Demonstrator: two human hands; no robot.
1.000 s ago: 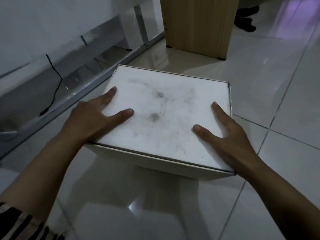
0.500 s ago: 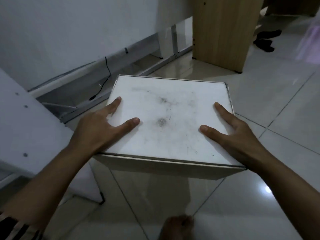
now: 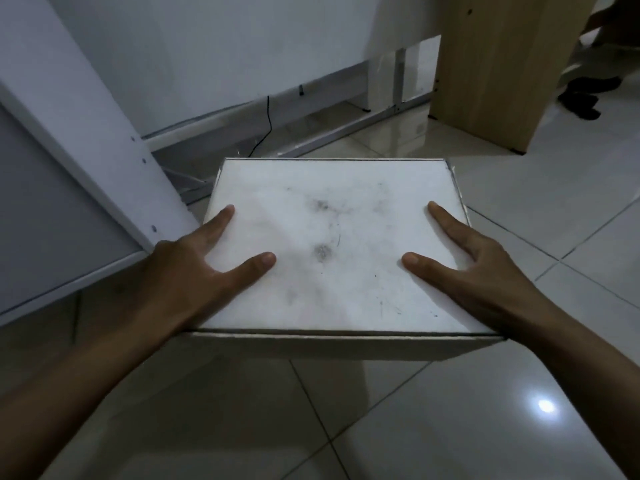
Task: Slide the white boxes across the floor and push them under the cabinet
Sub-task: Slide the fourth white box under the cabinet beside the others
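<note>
While left hand (image 3: 183, 271) and right hand (image 3: 474, 268) press white box (image 3: 329, 244), visible fingers (image 3: 218, 225) spread flat, it sits on open floor (image 3: 450, 427). Left of fingertips (image 3: 227, 211) stands cabinet (image 3: 86, 140); push-under pending.

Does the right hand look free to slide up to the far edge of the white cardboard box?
Probably yes. The right hand lies flat on the white cardboard box near its right edge, and the lid ahead of its fingers is bare. The left hand rests on the opposite side.
</note>
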